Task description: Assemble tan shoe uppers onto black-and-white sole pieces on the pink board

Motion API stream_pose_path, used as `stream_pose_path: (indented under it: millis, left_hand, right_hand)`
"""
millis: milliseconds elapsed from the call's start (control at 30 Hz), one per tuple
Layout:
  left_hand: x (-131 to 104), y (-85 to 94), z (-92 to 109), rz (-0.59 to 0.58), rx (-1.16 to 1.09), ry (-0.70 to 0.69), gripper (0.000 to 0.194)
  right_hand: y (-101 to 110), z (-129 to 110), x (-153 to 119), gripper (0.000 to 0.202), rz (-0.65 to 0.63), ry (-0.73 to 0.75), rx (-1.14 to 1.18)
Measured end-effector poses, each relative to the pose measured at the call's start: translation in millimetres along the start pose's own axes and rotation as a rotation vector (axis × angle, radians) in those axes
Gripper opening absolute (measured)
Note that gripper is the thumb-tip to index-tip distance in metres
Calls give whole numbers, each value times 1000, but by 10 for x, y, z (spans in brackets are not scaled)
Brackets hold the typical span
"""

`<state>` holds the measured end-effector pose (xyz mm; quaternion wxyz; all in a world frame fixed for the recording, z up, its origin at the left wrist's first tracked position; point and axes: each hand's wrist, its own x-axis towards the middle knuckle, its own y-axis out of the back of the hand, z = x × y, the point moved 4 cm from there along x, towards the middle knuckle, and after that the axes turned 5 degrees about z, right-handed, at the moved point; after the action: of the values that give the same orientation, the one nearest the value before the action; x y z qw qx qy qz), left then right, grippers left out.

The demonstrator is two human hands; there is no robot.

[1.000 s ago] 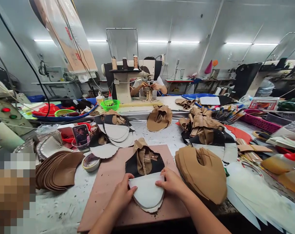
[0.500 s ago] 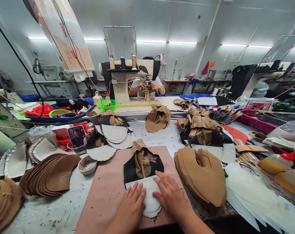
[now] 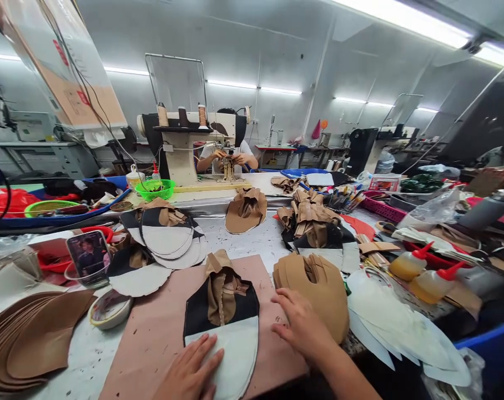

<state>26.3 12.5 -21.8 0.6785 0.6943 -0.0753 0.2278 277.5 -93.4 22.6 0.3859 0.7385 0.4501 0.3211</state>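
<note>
Plenty of bare surface shows on the pink board's [image 3: 152, 328] left side. Upon it, the shoe upper [image 3: 238, 339] points its tan end away from the wearer, lengthwise. The left hand [image 3: 193, 365] lies open on the white end, clasping nothing; the right hand [image 3: 302, 322], spread and empty, is by the board's right edge, near the brown stack [image 3: 324, 289].

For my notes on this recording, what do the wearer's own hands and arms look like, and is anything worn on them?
Both the left hand and right hand are bare: no gloves, and no rings that I can make out. The right forearm shows no sleeve, watch or bracelet. The left forearm is mostly out of view.
</note>
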Motion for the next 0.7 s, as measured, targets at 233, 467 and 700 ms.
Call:
stream_pose_path:
  millis: [233,467,700]
  left_hand:
    - [567,203,145,-36,-127,77,15]
    - [1284,87,763,-398,-768,196,34]
    - [1422,-382,1054,-465,-1276,486,44]
  right_hand:
    - [409,794,-121,26,-28,-254,130]
    - [440,673,-98,26,24,-233,102]
    - [500,763,-208,31,140,-174,77]
